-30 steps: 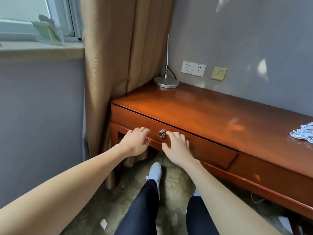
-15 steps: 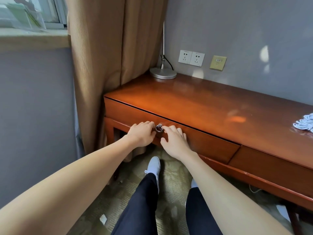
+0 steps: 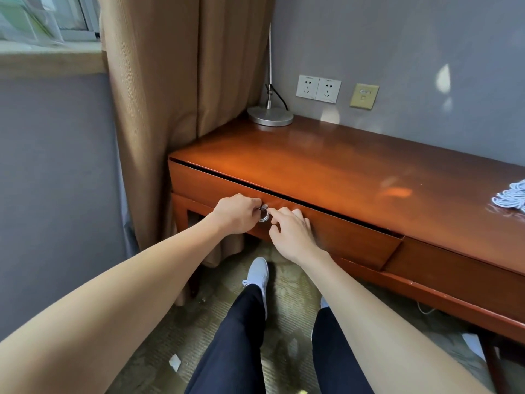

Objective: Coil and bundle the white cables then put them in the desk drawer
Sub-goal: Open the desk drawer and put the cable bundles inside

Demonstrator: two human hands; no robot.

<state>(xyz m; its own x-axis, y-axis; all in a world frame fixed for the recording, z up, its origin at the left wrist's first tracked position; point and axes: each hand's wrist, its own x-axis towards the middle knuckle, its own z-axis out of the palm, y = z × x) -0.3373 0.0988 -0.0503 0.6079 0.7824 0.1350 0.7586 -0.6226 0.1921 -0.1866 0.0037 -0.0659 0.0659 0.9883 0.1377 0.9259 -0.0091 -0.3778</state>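
Observation:
The wooden desk's left drawer (image 3: 335, 231) stands slightly out, with a thin dark gap under the desktop. At its front hangs a metal ring handle (image 3: 263, 215). My left hand (image 3: 235, 213) pinches that ring from the left with curled fingers. My right hand (image 3: 291, 233) sits just right of it, fingers bent, fingertips touching the drawer front next to the ring. A bundle of white cables (image 3: 511, 196) lies on the desktop (image 3: 326, 169) at the far right edge of the view, far from both hands.
A lamp base (image 3: 270, 116) stands at the desk's back left corner below wall sockets (image 3: 318, 89). A tan curtain (image 3: 176, 89) hangs left of the desk. A second drawer front (image 3: 460, 265) lies to the right. My legs and white shoes are on the carpet below.
My left hand moved right from the drawer front onto the ring handle and gripped it. The drawer has slid out a little, showing a dark gap. My right hand's fingers curled.

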